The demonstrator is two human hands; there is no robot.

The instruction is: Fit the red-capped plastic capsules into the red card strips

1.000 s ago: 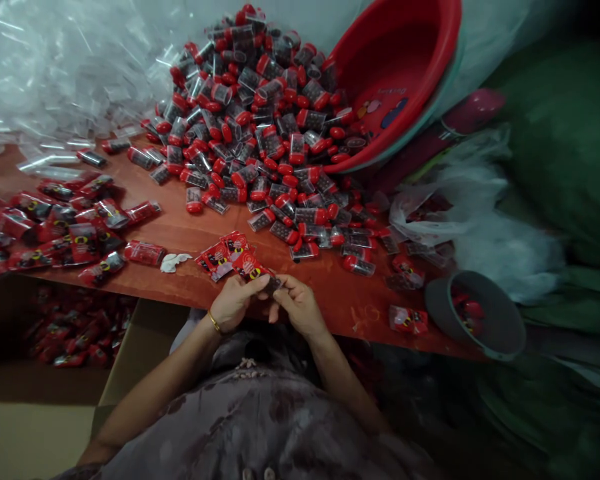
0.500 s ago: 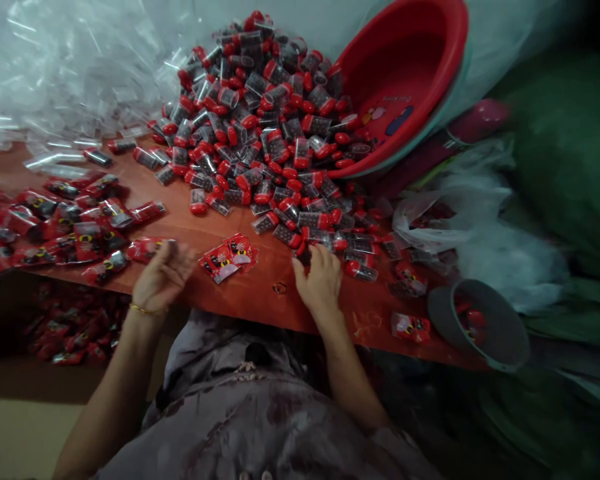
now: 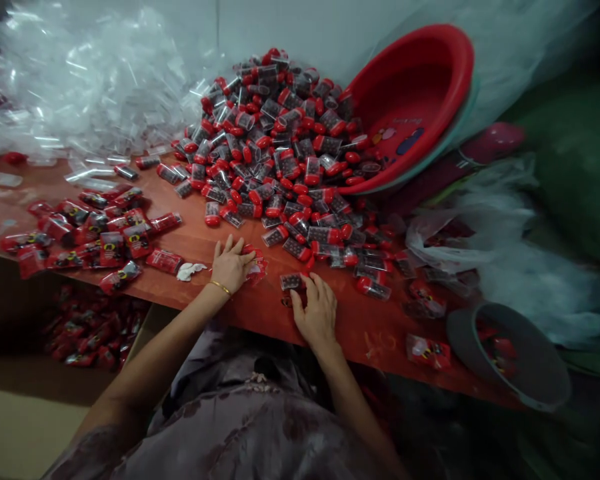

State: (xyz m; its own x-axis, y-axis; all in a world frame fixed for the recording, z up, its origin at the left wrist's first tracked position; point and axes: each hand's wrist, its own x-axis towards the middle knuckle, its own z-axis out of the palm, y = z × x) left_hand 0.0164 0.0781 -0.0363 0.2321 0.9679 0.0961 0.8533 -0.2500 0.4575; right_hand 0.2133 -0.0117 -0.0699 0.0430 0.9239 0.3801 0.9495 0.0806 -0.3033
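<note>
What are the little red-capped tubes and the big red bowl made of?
The little tubes look like clear hard plastic with glossy red caps: you see dark contents through them. The big red bowl seems to be smooth moulded plastic, shiny with a rolled rim. The table looks like reddish wood-grain laminate.

Bare table [image 3: 190,243] lies just ahead of the left grip [image 3: 231,265] (a narrow lane). Beyond it and the right grip [image 3: 316,313] the heap of red-capped tubes [image 3: 280,153] blocks the way; wrapped packets [image 3: 95,230] crowd the far left.
</note>
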